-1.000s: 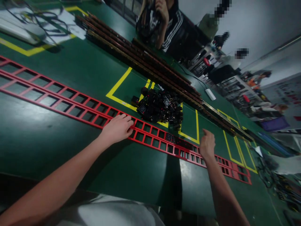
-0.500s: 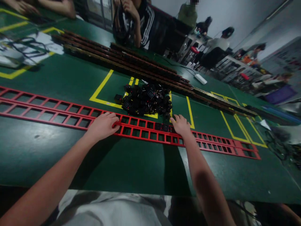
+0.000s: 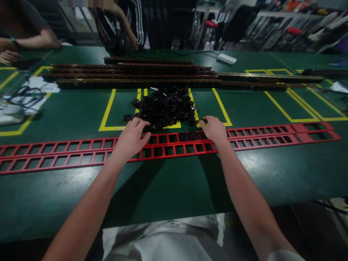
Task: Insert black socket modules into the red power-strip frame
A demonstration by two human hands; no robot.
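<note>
Pieces (image 3: pixel 168 107) beside left hand (image 3: pixel 131 137); red frame (image 3: pixel 174 150) beneath

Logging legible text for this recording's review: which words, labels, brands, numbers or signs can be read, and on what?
No text can be read.
Black pieces in the red grid: faint marks, too small to read.
Black pile: too small and dark to read.
White sheet, left: too blurred to read.
White block, far side: too blurred to read.

I see a heap of black parts (image 3: pixel 171 108) just past the left hand (image 3: pixel 132 139) fingers, a red frame (image 3: pixel 168 144) under the right hand (image 3: pixel 215 129).
</note>
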